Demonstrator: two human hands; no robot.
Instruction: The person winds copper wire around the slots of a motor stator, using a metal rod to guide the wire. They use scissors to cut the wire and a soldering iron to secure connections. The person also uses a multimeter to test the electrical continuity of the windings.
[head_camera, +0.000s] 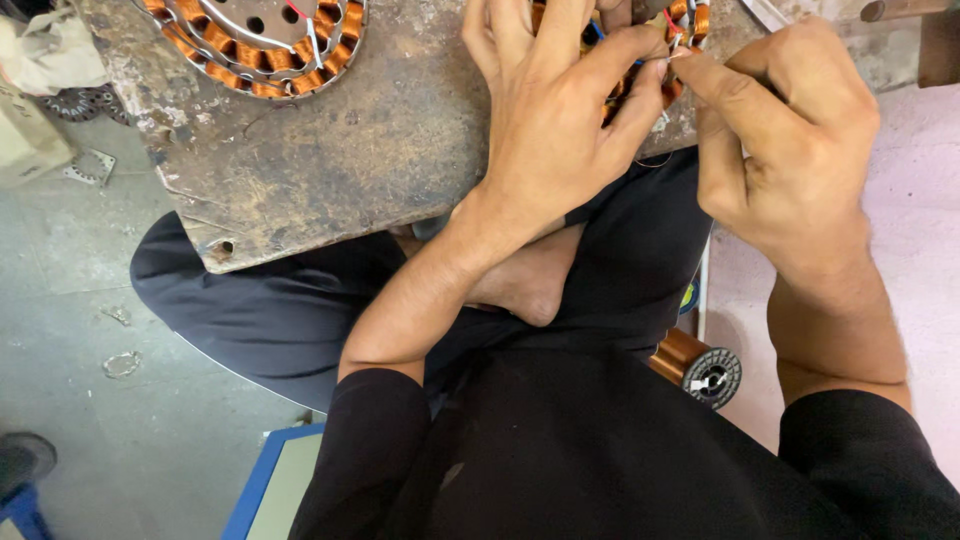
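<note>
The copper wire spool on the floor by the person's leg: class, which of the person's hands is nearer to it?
Right. The right hand works at the board's edge, above the copper wire spool. The left hand is at the same height but farther to the left.

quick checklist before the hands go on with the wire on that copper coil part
1. Left hand steadies the wound coil part: ok.
2. Right hand pinches the thin wire at its fingertips: ok.
3. Wire's path through the windings: cannot tell, hidden by the hands.
4. Part fully supported on the worn board: cannot tell, it sits at the frame's top edge.
5. Second wound stator lies apart from the hands: ok.
6. Copper wire spool beside the right forearm: ok.
</note>
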